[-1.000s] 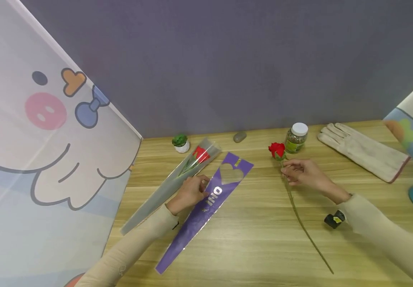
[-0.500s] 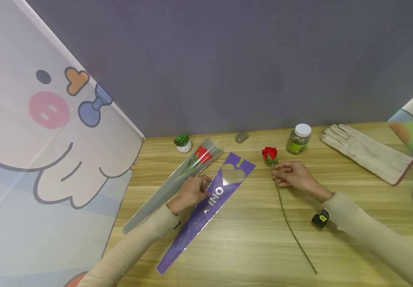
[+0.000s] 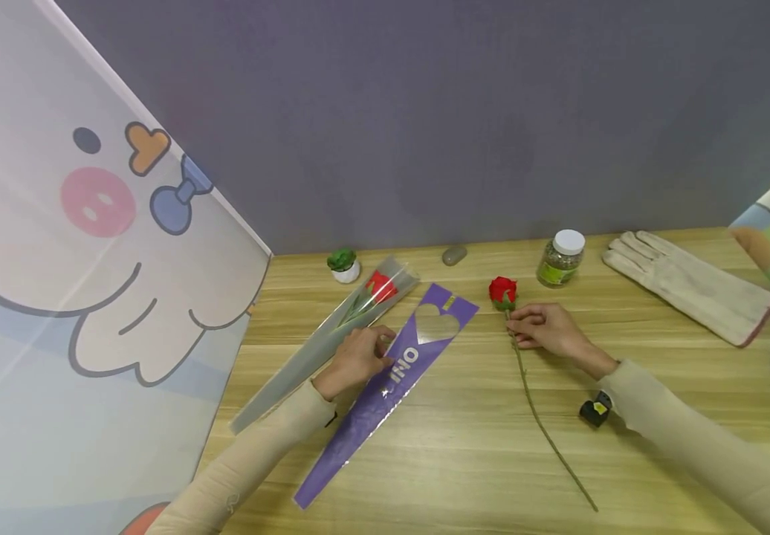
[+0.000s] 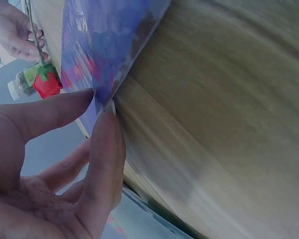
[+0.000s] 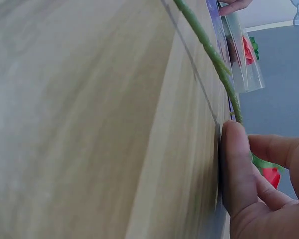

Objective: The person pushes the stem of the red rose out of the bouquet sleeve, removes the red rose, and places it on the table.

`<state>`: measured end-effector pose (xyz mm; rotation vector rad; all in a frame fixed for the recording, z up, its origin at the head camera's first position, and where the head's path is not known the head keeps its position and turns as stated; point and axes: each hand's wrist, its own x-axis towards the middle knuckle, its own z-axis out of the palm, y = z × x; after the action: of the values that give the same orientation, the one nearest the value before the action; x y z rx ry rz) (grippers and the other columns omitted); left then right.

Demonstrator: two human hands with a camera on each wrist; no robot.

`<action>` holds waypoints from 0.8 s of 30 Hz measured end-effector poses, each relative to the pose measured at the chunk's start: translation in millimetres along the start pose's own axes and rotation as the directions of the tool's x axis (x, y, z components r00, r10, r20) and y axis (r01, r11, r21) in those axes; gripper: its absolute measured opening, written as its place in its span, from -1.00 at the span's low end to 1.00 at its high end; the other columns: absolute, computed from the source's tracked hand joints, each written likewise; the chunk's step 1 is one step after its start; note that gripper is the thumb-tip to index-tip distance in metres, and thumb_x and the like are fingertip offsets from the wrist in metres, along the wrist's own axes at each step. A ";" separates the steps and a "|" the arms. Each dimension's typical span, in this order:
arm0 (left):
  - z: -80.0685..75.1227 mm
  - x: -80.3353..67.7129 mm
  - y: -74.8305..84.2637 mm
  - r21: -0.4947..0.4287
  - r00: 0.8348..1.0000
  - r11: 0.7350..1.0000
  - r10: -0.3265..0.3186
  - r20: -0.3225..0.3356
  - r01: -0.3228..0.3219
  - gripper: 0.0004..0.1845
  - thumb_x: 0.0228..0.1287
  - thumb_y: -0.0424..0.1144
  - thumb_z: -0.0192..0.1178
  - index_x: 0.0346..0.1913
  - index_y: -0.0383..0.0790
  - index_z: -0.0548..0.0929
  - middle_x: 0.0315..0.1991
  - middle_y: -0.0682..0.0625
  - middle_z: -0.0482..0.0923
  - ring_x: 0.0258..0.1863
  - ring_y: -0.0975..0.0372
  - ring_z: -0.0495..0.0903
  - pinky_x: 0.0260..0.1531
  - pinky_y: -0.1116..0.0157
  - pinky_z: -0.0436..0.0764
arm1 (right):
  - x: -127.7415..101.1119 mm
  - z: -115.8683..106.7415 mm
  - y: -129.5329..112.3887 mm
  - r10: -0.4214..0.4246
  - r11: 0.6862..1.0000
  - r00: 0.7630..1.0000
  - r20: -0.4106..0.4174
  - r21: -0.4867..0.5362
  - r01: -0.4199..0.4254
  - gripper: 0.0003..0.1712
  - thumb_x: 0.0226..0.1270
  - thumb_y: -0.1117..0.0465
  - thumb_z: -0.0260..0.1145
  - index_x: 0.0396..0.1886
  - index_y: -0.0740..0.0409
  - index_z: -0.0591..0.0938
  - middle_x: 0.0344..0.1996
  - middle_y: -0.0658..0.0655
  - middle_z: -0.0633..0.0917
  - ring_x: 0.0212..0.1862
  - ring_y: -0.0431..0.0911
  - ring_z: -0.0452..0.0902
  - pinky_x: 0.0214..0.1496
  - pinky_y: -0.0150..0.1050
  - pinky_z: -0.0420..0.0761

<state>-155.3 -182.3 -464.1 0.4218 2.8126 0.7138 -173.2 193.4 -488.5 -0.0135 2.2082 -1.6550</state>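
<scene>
A purple flower sleeve (image 3: 392, 379) with a clear heart window lies slantwise on the wooden table (image 3: 465, 453). My left hand (image 3: 358, 355) pinches its left edge between thumb and finger, as the left wrist view shows with the sleeve (image 4: 104, 45) at my fingertips (image 4: 102, 107). My right hand (image 3: 540, 329) holds a loose red rose (image 3: 503, 291) by the top of its long green stem (image 3: 545, 431), just right of the sleeve's mouth. In the right wrist view my fingers (image 5: 236, 164) curl round the stem (image 5: 209, 50).
A clear sleeve with another rose (image 3: 331, 334) lies left of the purple one. At the back stand a small potted plant (image 3: 343, 264), a pebble (image 3: 454, 255), a jar (image 3: 560, 258) and a pale glove (image 3: 689, 284). A small black object (image 3: 594, 410) sits beside my right forearm.
My right hand has brought the rose leftward and slightly nearer, close to the purple sleeve's mouth. My left hand has kept its grip on the sleeve's edge.
</scene>
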 end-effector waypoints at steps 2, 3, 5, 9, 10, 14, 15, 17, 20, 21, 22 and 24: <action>-0.3 -0.4 0.3 0.000 1.000 1.000 0.000 0.001 0.000 -0.54 0.12 -0.31 0.55 0.13 -0.15 0.72 -0.39 0.04 0.75 -0.36 0.16 0.70 -0.34 0.19 0.62 | -0.4 -1.4 0.7 0.001 1.000 1.000 -0.005 -0.005 -0.001 -0.53 0.54 0.27 0.31 0.24 0.56 0.53 -0.27 0.04 0.83 -0.34 -0.28 0.75 -0.18 -0.33 0.79; -0.6 -0.7 0.5 -0.001 1.000 1.000 0.000 0.001 0.000 -0.54 0.12 -0.31 0.55 0.13 -0.15 0.72 -0.39 0.03 0.75 -0.35 0.15 0.70 -0.33 0.18 0.62 | -0.9 -2.0 0.6 0.003 1.000 1.000 -0.007 -0.010 -0.003 -0.54 0.53 0.27 0.31 0.23 0.55 0.54 -0.28 0.03 0.83 -0.34 -0.29 0.75 -0.18 -0.33 0.79; -0.7 -1.0 0.5 -0.002 1.000 1.000 0.000 0.003 0.000 -0.54 0.13 -0.31 0.54 0.12 -0.16 0.72 -0.38 0.03 0.76 -0.35 0.15 0.71 -0.33 0.17 0.63 | -2.2 -2.6 -0.2 0.005 1.000 1.000 -0.014 -0.017 -0.005 -0.54 0.52 0.27 0.33 0.22 0.55 0.55 -0.28 0.03 0.83 -0.34 -0.31 0.75 -0.19 -0.35 0.78; -0.4 -1.0 0.4 -0.002 1.000 1.000 0.000 0.004 0.000 -0.55 0.14 -0.30 0.54 0.12 -0.15 0.72 -0.38 0.03 0.77 -0.34 0.14 0.72 -0.31 0.16 0.63 | -4.4 -3.4 -1.2 0.009 1.000 0.999 -0.031 -0.030 -0.009 -0.54 0.51 0.27 0.34 0.21 0.55 0.56 -0.30 0.02 0.83 -0.35 -0.32 0.75 -0.21 -0.36 0.78; -0.2 -0.7 0.3 -0.001 1.000 1.000 0.000 0.004 0.000 -0.56 0.15 -0.30 0.54 0.12 -0.15 0.72 -0.38 0.03 0.77 -0.34 0.14 0.72 -0.31 0.16 0.64 | -4.8 -3.6 -1.4 0.008 0.999 0.999 -0.035 -0.033 -0.009 -0.54 0.51 0.27 0.34 0.21 0.55 0.57 -0.30 0.03 0.83 -0.35 -0.32 0.75 -0.21 -0.36 0.78; 0.1 -0.2 0.4 -0.006 1.000 1.000 0.006 0.003 -0.006 -0.56 0.15 -0.30 0.53 0.12 -0.16 0.72 -0.38 0.02 0.77 -0.34 0.14 0.72 -0.29 0.15 0.64 | -6.1 -4.4 -1.6 0.003 0.999 0.999 -0.041 -0.036 -0.004 -0.54 0.51 0.26 0.34 0.21 0.55 0.57 -0.29 0.07 0.83 -0.36 -0.31 0.75 -0.21 -0.36 0.78; 0.1 -0.4 0.5 -0.007 1.000 1.000 0.008 0.001 -0.008 -0.56 0.14 -0.30 0.54 0.11 -0.16 0.72 -0.38 0.02 0.77 -0.34 0.14 0.72 -0.29 0.15 0.64 | -6.4 -4.7 -1.5 0.001 0.999 0.999 -0.041 -0.036 -0.002 -0.54 0.51 0.26 0.33 0.20 0.56 0.57 -0.29 0.07 0.83 -0.36 -0.31 0.75 -0.22 -0.36 0.78; -0.1 -0.8 0.6 -0.008 1.000 1.000 0.014 -0.001 -0.014 -0.56 0.13 -0.30 0.54 0.11 -0.16 0.72 -0.38 0.02 0.77 -0.34 0.14 0.72 -0.28 0.15 0.64 | -7.3 -5.3 -1.4 -0.004 0.999 0.999 -0.039 -0.032 0.003 -0.55 0.53 0.27 0.31 0.20 0.57 0.57 -0.29 0.09 0.83 -0.36 -0.30 0.76 -0.21 -0.35 0.78; -0.3 -2.0 0.6 -0.009 1.000 1.000 0.019 -0.003 -0.019 -0.56 0.12 -0.31 0.55 0.10 -0.17 0.73 -0.38 0.01 0.77 -0.35 0.14 0.72 -0.29 0.16 0.64 | -10.0 -6.4 -2.5 -0.008 1.000 0.999 -0.032 -0.019 0.007 -0.56 0.56 0.27 0.27 0.21 0.59 0.55 -0.31 0.12 0.83 -0.35 -0.28 0.77 -0.20 -0.34 0.78; -0.6 -2.4 0.7 -0.010 1.000 1.000 0.019 -0.003 -0.019 -0.56 0.11 -0.31 0.55 0.10 -0.17 0.73 -0.38 0.01 0.76 -0.35 0.15 0.71 -0.29 0.16 0.64 | -11.3 -6.8 -3.3 -0.010 1.000 1.000 -0.029 -0.014 0.009 -0.56 0.58 0.27 0.25 0.22 0.60 0.54 -0.31 0.13 0.82 -0.34 -0.27 0.77 -0.20 -0.34 0.79; -0.6 -2.7 0.6 -0.010 1.000 1.000 0.018 -0.003 -0.018 -0.56 0.11 -0.31 0.55 0.10 -0.17 0.73 -0.38 0.00 0.76 -0.35 0.15 0.71 -0.28 0.16 0.64 | -12.8 -7.2 -4.3 -0.012 1.000 1.000 -0.027 -0.009 0.012 -0.55 0.59 0.27 0.24 0.22 0.60 0.54 -0.30 0.15 0.82 -0.34 -0.26 0.77 -0.19 -0.33 0.79; -1.0 -3.1 0.2 -0.010 1.000 1.000 0.017 -0.004 -0.017 -0.55 0.11 -0.31 0.56 0.10 -0.17 0.73 -0.37 0.00 0.76 -0.35 0.15 0.71 -0.28 0.17 0.65 | -16.3 -8.2 -6.9 -0.018 1.000 1.000 -0.023 0.000 0.018 -0.54 0.60 0.27 0.23 0.24 0.60 0.52 -0.28 0.18 0.83 -0.33 -0.24 0.78 -0.18 -0.31 0.79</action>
<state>-152.7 -183.5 -462.8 0.4439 2.8113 0.7324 -162.0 202.6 -475.4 -0.0143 2.2311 -1.6727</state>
